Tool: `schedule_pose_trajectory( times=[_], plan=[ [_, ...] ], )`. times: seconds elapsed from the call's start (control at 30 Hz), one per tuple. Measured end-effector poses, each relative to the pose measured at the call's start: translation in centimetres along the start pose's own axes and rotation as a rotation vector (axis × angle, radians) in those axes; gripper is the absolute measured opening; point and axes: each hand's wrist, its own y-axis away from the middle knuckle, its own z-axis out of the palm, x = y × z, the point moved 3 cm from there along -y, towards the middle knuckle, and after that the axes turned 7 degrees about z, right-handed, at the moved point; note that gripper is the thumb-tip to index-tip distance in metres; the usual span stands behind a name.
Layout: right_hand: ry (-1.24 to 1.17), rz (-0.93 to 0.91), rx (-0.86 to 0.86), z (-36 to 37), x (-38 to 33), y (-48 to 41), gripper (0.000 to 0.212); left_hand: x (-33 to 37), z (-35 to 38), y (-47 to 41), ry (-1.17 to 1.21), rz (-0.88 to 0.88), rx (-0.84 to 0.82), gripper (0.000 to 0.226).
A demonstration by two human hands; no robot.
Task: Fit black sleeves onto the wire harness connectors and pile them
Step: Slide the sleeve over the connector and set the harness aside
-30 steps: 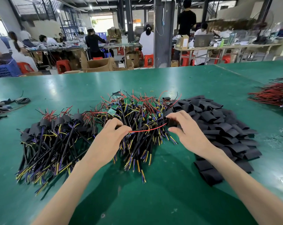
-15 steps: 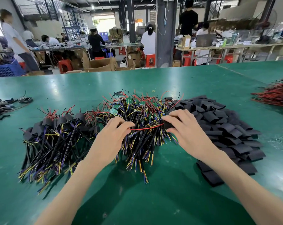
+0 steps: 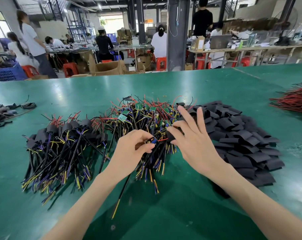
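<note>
My left hand (image 3: 131,149) pinches one wire harness (image 3: 151,142) by its small board end, lifted just above the middle heap of bare harnesses (image 3: 146,116); its black cable hangs down toward me. My right hand (image 3: 193,137) pinches a black sleeve (image 3: 170,135) between thumb and forefinger, the other fingers spread. A red wire runs from the board into the sleeve's mouth. To the right lies the heap of flat black sleeves (image 3: 242,135). On the left lies the pile of sleeved harnesses (image 3: 60,144).
The green table (image 3: 181,205) carries a bundle of red wires (image 3: 294,99) at the far right and a few dark parts (image 3: 6,110) at the far left. Beyond the far edge, people work at benches among cardboard boxes and red stools.
The red wire between my hands has shortened as the harness end and the sleeve came together. The harness is lifted out of the heap, and my right fingers have fanned out.
</note>
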Motion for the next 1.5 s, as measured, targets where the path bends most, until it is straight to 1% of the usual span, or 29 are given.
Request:
schedule_pose_trajectory(
  times=[0.13,0.23,0.33,0.43,0.5,0.6,0.67,0.73,0.8,0.87,1.03,1.13,1.27,1.4,1.5],
  plan=[
    [-0.130,-0.050,-0.028,0.3,-0.5,0.2,0.033,0.0,0.6,0.2,0.111,-0.051,-0.027,0.015],
    [-0.218,-0.067,-0.089,0.6,-0.8,0.2,0.030,-0.3,0.8,0.2,0.159,-0.098,-0.006,0.016],
    [-0.247,-0.115,-0.108,0.9,-1.2,0.3,0.034,-0.5,0.7,0.1,0.214,-0.153,0.022,0.015],
    [-0.276,-0.141,-0.098,0.8,-1.5,0.3,0.038,-0.7,0.5,0.1,0.223,-0.152,0.012,0.012],
    [-0.342,-0.125,-0.106,0.5,-1.4,0.3,0.036,-0.7,0.5,0.1,0.216,-0.148,0.002,0.010],
    [-0.547,-0.050,-0.231,0.2,-1.2,0.6,0.033,-0.7,0.5,0.2,0.212,-0.146,-0.019,0.009],
    [-0.645,-0.002,-0.322,0.3,-1.0,0.7,0.035,-0.7,0.6,0.2,0.215,-0.142,-0.032,0.016],
    [-0.692,0.021,-0.345,0.6,-0.9,0.8,0.035,-0.7,0.7,0.1,0.213,-0.142,-0.049,0.021],
    [-0.679,0.020,-0.314,0.3,-0.9,0.9,0.033,-0.8,0.7,0.1,0.215,-0.155,-0.060,0.021],
    [-0.626,-0.012,-0.249,-0.1,-1.0,0.9,0.032,-0.9,0.6,0.1,0.243,-0.179,-0.062,0.021],
    [-0.443,-0.161,-0.088,-0.7,-2.1,0.6,0.036,-1.1,0.5,0.1,0.349,-0.219,-0.035,0.010],
    [-0.428,-0.147,-0.050,-0.7,-2.1,0.6,0.034,-1.2,0.7,0.1,0.398,-0.220,-0.041,0.011],
    [-0.454,-0.084,-0.081,-0.8,-1.6,0.5,0.030,-1.2,0.5,-0.1,0.491,-0.204,-0.046,0.021],
    [-0.480,-0.033,-0.111,-0.9,-0.9,0.4,0.030,-1.5,-0.1,-0.1,0.300,-0.190,-0.032,0.025],
    [-0.534,-0.010,-0.169,-0.7,-0.9,0.5,0.033,-1.4,-0.1,0.1,0.246,-0.204,-0.055,0.020]
  ],
)
